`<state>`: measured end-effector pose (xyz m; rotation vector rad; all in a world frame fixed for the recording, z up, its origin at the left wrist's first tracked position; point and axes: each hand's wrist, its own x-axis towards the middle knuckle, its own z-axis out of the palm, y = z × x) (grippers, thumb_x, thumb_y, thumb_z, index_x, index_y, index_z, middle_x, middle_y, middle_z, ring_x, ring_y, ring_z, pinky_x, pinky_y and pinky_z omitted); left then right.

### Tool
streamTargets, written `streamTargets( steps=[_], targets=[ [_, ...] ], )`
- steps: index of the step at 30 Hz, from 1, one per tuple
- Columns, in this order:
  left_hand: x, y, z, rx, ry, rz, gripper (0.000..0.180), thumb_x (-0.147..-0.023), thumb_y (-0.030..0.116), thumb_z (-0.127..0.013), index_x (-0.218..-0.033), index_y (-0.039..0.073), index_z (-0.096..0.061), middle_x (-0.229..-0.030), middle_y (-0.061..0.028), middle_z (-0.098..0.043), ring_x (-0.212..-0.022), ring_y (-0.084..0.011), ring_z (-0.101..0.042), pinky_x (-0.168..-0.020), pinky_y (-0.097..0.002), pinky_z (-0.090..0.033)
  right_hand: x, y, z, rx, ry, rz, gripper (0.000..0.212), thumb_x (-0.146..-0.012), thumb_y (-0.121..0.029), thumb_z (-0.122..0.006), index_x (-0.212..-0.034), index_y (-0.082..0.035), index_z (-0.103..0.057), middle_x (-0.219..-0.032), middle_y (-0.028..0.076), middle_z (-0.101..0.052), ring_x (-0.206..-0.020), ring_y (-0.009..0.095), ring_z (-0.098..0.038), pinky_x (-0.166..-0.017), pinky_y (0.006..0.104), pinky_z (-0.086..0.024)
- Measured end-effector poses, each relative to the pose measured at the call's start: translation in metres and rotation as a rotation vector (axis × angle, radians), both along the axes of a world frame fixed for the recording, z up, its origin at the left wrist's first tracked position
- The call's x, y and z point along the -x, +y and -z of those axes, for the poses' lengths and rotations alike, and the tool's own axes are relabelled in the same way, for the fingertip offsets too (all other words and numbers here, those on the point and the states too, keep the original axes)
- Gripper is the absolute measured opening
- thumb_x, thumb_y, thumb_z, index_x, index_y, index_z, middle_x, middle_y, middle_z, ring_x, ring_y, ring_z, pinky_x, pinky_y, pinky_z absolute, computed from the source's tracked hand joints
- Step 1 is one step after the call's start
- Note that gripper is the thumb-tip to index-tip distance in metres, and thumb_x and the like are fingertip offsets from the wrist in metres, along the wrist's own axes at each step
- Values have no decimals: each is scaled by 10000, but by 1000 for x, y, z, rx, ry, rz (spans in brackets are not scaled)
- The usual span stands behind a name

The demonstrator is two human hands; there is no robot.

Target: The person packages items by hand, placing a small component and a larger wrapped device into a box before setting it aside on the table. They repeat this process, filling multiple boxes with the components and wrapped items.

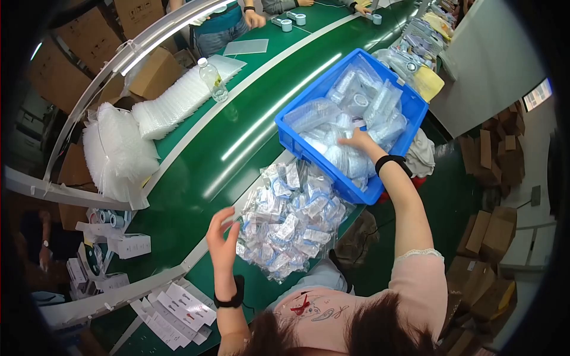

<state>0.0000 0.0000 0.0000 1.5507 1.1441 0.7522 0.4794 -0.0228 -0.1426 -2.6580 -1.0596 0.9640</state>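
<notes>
My right hand is inside a blue plastic bin, its thumb spread from its fingers, over bagged goods. The bin is heaped with clear plastic bags that hold pale, rounded items; what these are is hard to make out. Left of the bin's near end, a pile of small clear packets with white and light-blue contents lies on the green table. At this pile's left edge my left hand hovers with curved, parted fingers and nothing in them.
Stacked bubble-wrap pouches and a clear bottle stand across the green belt. Printed leaflets lie at lower left, near small white boxes. Co-workers' hands show at the far side. Cardboard boxes line the right.
</notes>
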Motion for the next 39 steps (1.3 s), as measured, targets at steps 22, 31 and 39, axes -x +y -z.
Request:
streamTargets(
  steps=[22,31,39],
  targets=[
    [-146,17,-10,-153,-553,548,1172,-454,263,-852,-1341,77,-109,-1349,-103,-202,-1227,-246,-284,-977,-403,-296,205,-31,-229,-1030,268,-355,598,-575,-95,-623,-1131,-42,-412,-1018,165,-535,-981,281,-532,-847,329,-397],
    [8,2,31,364,-199,321,899,-496,132,-800,-1242,14,-312,-1153,-109,-457,-1074,-207,-453,-893,-345,-378,342,-17,-109,-922,1012,11,617,-639,-149,-607,-1160,6,-315,-978,169,-528,-909,239,-540,-802,317,-411],
    [92,-10,97,742,-205,-240,581,-607,-13,-627,-1153,-2,-430,-1072,-103,-515,-969,-199,-511,-830,-310,-395,416,3,-28,-607,787,-302,660,-680,-211,-609,-1209,36,-301,-1058,243,-479,-998,322,-486,-848,375,-392]
  ],
)
